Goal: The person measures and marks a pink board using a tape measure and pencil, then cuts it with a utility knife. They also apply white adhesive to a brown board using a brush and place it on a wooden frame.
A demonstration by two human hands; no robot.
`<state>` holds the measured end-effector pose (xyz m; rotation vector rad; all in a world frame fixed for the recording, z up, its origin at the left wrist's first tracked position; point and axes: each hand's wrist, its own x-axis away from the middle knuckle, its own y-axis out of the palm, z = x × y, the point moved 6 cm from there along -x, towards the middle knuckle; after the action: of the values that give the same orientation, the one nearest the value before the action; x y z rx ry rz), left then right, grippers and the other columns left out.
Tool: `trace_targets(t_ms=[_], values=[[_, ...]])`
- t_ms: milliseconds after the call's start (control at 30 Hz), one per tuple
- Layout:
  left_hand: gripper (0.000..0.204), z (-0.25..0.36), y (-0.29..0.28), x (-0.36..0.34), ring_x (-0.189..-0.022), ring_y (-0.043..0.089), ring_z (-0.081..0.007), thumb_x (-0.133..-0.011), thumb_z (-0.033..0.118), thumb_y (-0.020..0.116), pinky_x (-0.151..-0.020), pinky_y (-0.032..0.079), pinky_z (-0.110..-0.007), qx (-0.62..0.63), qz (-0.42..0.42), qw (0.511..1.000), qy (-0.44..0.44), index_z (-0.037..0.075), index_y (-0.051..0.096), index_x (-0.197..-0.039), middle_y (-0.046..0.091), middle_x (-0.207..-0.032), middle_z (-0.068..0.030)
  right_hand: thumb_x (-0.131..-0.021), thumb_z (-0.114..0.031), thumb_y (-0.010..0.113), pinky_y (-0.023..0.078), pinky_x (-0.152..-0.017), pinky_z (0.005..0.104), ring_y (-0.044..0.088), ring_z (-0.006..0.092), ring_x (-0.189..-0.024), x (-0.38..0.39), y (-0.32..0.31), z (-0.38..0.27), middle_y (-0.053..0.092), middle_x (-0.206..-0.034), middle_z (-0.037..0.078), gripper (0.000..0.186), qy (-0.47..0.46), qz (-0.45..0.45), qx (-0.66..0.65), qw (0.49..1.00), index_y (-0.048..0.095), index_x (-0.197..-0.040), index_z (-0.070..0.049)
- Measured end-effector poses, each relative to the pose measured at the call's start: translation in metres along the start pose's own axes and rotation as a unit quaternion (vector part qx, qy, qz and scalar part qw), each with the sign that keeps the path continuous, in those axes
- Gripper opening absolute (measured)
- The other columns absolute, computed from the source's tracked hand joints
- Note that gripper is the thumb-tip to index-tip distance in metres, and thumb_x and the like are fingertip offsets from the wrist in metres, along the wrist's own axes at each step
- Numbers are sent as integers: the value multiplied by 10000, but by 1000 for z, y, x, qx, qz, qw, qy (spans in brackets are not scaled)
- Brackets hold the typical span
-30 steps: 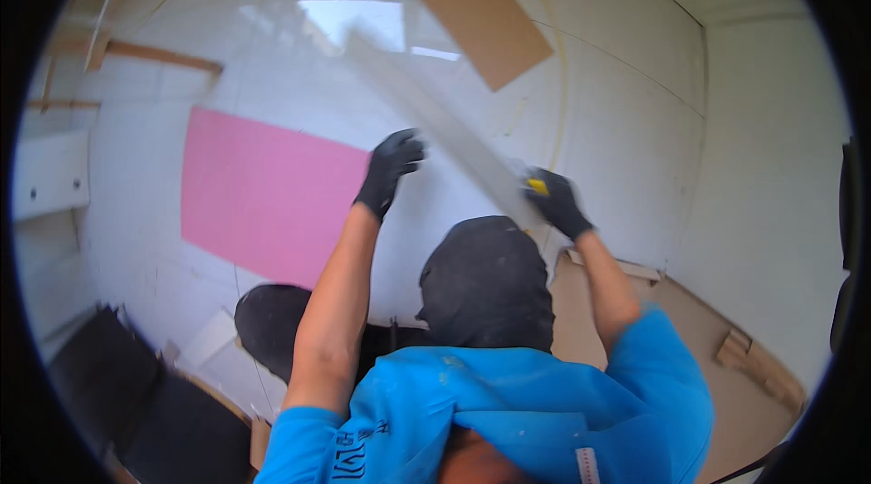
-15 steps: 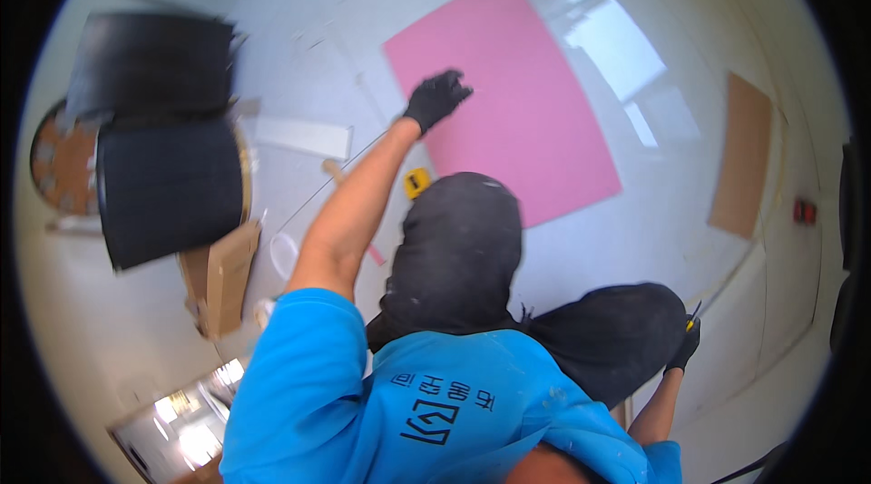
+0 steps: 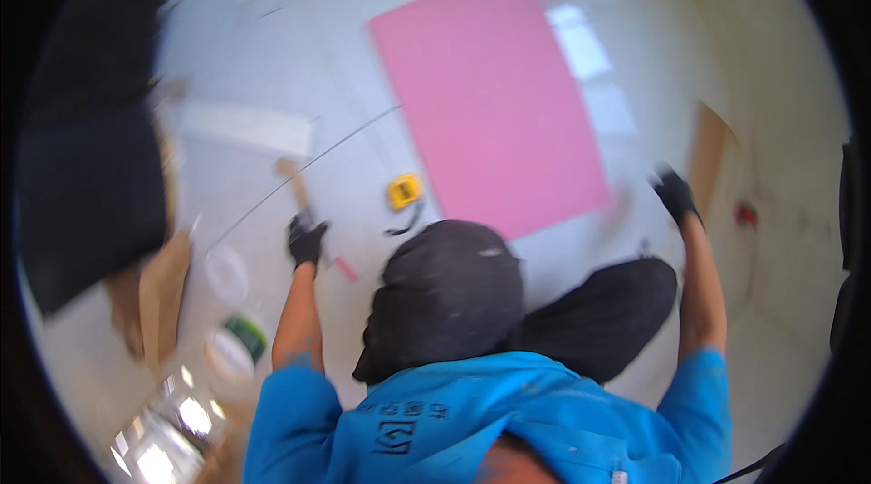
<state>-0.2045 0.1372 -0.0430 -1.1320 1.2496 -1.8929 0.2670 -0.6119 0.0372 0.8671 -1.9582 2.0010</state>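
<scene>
My left hand (image 3: 307, 239), in a dark glove, is at the lower end of a wooden-handled tool (image 3: 293, 174) on the pale floor; whether it grips it is unclear. A small pink strip (image 3: 345, 268) lies just below it. A yellow tape measure (image 3: 405, 192) with a dark strap lies to its right, beside a large pink sheet (image 3: 490, 103). My right hand (image 3: 673, 194), also gloved, is raised near a brown board (image 3: 706, 153), its fingers smeared by motion.
Black padded pieces (image 3: 86, 166) and cardboard (image 3: 161, 303) are at the left. A white strip (image 3: 245, 127), a white lid (image 3: 227, 273) and a green-labelled tub (image 3: 234, 348) lie nearer the hands. A red object (image 3: 746, 215) sits at the right.
The long pale strip from a second ago is out of my hands. My left hand has dropped from the pink sheet to the wooden-handled tool; my right hand has risen from beside my knee.
</scene>
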Motion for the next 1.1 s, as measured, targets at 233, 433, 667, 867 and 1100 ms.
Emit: trace_targets(t_ms=[233,433,667,867,1100], values=[[472,63,10,-10,-867,590,-269,-698,116,793,-806,487,-362,297,-41,954,-12,-10,577,-1098,607,-932,-134,-859,-254,677,499,-906,398,619,352,-1047,-71,-57,-175,640,-1143,185,413,-118,235,-200,944,583,-1186,-18],[475,268,-88,51,-882,583,-277,-728,108,757,-790,485,-370,217,-171,868,412,-23,572,-1145,606,-974,-128,-752,-272,731,283,-1122,467,343,311,-1378,54,-123,-391,397,-1473,121,722,-429,234,-28,872,441,-1395,-121],[415,532,-56,146,-972,606,-281,-753,132,770,-853,487,-373,158,-358,579,716,18,606,-1117,597,-1014,-145,-808,-153,576,321,-1080,525,602,249,-965,77,-150,-249,579,-834,48,119,-279,283,117,910,588,-918,-110],[655,697,65,187,-1289,442,-323,-862,445,656,-1036,375,-427,57,-160,544,821,77,461,-1367,516,-1356,-150,-741,-138,713,463,-743,428,585,341,-795,241,-125,-51,609,-792,143,156,18,180,-39,983,607,-828,-62],[1030,651,147,170,-1368,338,-289,-684,711,665,-1074,271,-487,-267,-141,516,802,80,353,-1435,408,-1443,-148,-886,-293,650,460,-682,329,570,176,-696,416,-46,-8,607,-766,71,283,444,232,-340,796,597,-960,-24]])
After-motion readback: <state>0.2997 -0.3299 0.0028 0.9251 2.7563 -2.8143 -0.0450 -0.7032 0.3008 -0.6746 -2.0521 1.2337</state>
